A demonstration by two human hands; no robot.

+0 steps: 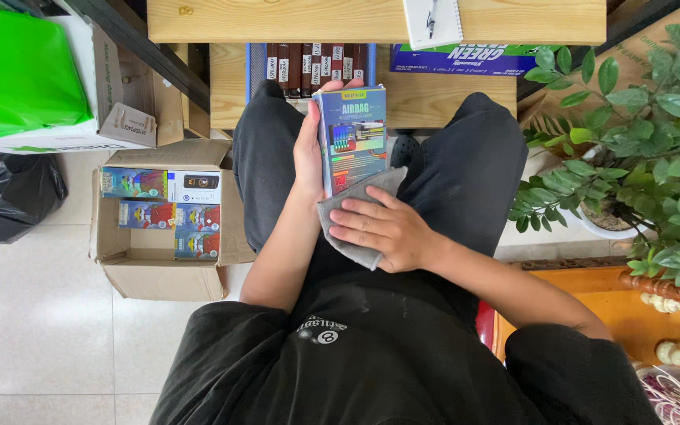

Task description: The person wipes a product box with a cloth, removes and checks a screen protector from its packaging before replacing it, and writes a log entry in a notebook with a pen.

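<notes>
Seen from above, a seated person holds a slim blue printed box (352, 138) upright over their lap, its face turned up toward them, apparently so it can be wiped. The left hand (308, 149) grips the box's left edge, thumb on the front and fingers curled behind. The right hand (383, 232) lies flat, fingers spread, pressing a grey cloth (355, 220) against the box's lower end. An open cardboard carton (159, 271) of similar boxes sits on the tiled floor to the left.

top: black short-sleeved shirt, small white round print on chest | legs: black trousers | hands: bare
</notes>
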